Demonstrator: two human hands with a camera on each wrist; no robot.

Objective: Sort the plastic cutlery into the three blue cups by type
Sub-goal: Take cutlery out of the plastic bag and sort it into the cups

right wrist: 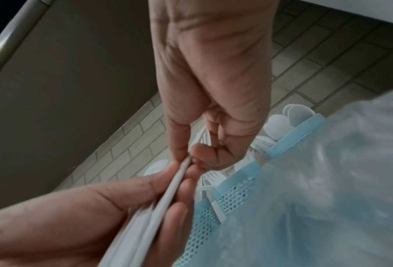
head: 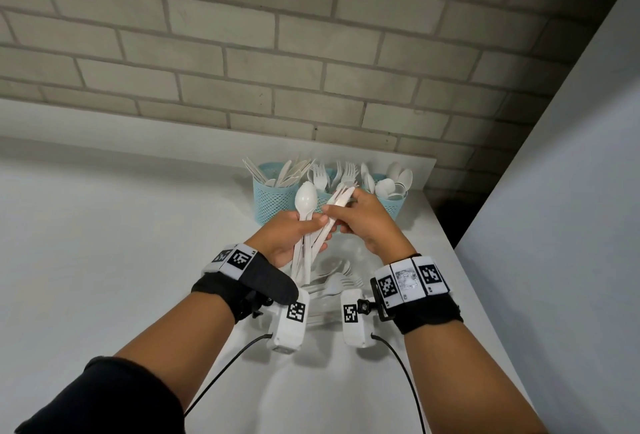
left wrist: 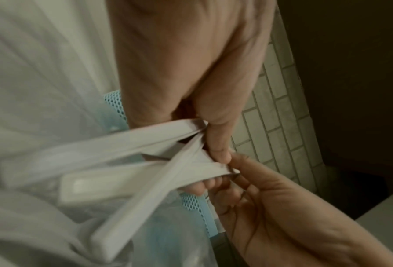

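Near the far right corner of the white desk (head: 104,243), three pale blue perforated plastic cups (head: 273,201) stand in a row against the brick wall: knives in the left one, forks in the middle, spoons in the right. In front of them, above the desk, the left hand (head: 289,237) grips a fanned bundle of white plastic cutlery (head: 304,253) by the handles, a spoon bowl uppermost. The right hand (head: 363,222) pinches what looks like a white plastic knife (head: 341,196) between thumb and fingers, drawing it out of the bundle.

The step in hand seems to be picking one piece out; next it likely needs carrying to the left cup and dropping in handle first.

A clear plastic bag (head: 332,277) with more cutlery lies under the wrists, its contents hard to count. Both wrist views are blurred, so the pinched piece's type stays uncertain.
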